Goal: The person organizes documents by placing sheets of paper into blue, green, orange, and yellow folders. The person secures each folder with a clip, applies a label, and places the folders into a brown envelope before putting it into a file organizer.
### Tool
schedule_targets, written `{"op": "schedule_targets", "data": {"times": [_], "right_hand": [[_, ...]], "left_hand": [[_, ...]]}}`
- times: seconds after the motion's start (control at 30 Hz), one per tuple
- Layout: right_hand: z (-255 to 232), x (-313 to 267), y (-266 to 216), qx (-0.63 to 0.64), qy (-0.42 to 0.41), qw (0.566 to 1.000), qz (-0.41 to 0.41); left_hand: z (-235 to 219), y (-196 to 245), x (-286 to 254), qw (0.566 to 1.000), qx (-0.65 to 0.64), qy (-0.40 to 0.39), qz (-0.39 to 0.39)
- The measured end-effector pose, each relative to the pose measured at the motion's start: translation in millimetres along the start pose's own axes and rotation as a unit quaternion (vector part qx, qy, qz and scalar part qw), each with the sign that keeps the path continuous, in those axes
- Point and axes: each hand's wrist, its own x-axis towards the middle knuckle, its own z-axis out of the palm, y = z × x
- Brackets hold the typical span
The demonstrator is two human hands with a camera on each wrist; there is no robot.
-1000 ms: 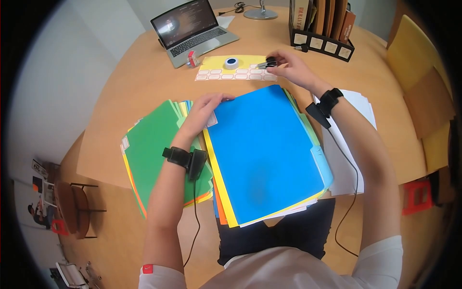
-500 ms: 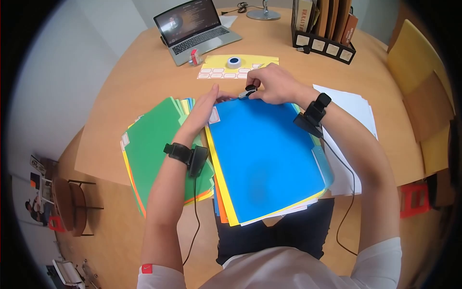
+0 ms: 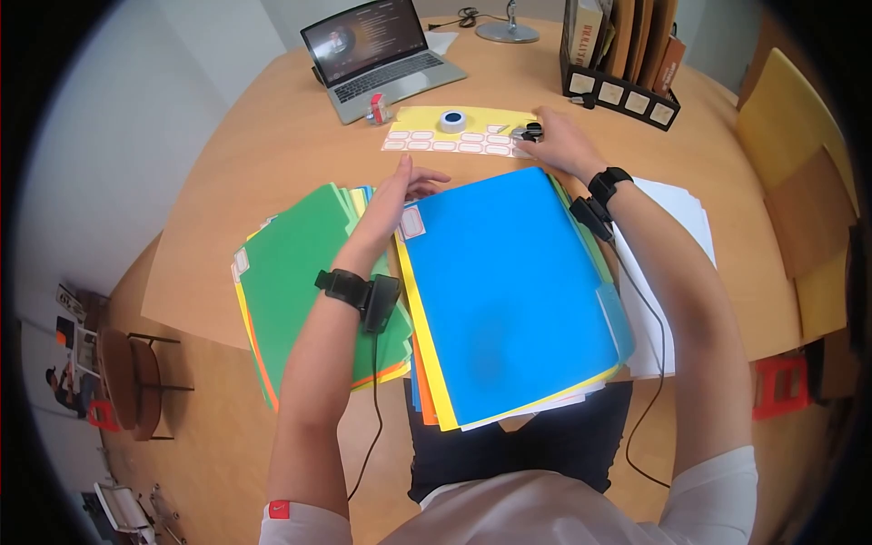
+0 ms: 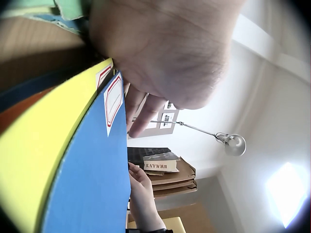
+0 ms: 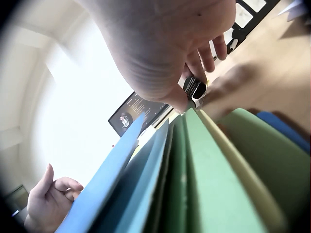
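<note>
The right hand [image 3: 565, 141] has just withdrawn from the far edge of the blue folder [image 3: 509, 300], where it stood beside the left hand half a second ago. We now find it over the right end of the label sheet [image 3: 422, 119]. Its grip pinches a black-and-silver object [image 3: 529, 133] between thumb and fingers; whether this is a clip or a tool we cannot tell, nor whether it touches the sheet. In the right wrist view we note that the remaining fingers extend past the object without wrapping it.

The left hand [image 3: 396, 198] lies at the folder's upper left corner. Its grip is loosely spread, thumb raised and fingers slightly bent, with nothing seen between them; contact with the folder we cannot confirm. A second ago its fingers lay along the far edge and partly covered the red-bordered label [image 3: 412, 222], which we now see whole on that corner.

The folder itself lies flat on top of its stack, between the green folder [image 3: 304, 272] and the white papers [image 3: 686, 232], all on the tabletop [image 3: 213, 191]. Beyond the far edge we see a white roll [image 3: 452, 121] resting on the label sheet.

For the work in hand, we judge that the object's part at the folder edge is either finished or interrupted, since the object is now well apart from that edge and neither hand visibly clamps it.
</note>
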Motion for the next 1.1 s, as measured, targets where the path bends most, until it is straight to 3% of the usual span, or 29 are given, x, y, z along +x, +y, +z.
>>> {"op": "schedule_targets", "data": {"times": [0.03, 0.13, 0.23, 0.37, 0.67, 0.8, 0.83, 0.97, 1.1], "right_hand": [[0, -2, -9, -0.038, 0.06, 0.997, -0.034], [-14, 5, -33, -0.039, 0.067, 0.989, -0.129], [-16, 15, -76, 0.025, -0.148, 0.989, 0.013], [3, 34, -98, -0.053, -0.275, 0.96, 0.02], [33, 30, -91, -0.075, -0.252, 0.965, 0.015], [32, 24, -87, -0.044, -0.198, 0.978, 0.052], [34, 20, -84, -0.011, -0.137, 0.989, 0.046], [-16, -8, -120, 0.09, -0.098, 0.991, -0.026], [-40, -42, -161, 0.017, -0.236, 0.966, -0.107]], "left_hand": [[0, 2, -1, 1.0, -0.003, 0.003, -0.005], [2, 5, -2, 1.0, -0.02, 0.006, -0.02], [1, 3, -1, 0.999, -0.047, -0.004, -0.026], [-1, 0, 0, 0.998, -0.052, -0.007, -0.019], [0, 1, -1, 0.996, -0.071, -0.002, -0.046], [-3, -1, 1, 0.997, -0.062, -0.003, -0.038], [-3, 1, 1, 0.997, -0.067, -0.003, -0.038], [-4, -3, 1, 0.995, -0.087, -0.006, -0.041], [-4, -12, 7, 0.996, -0.083, 0.01, -0.013]]}}
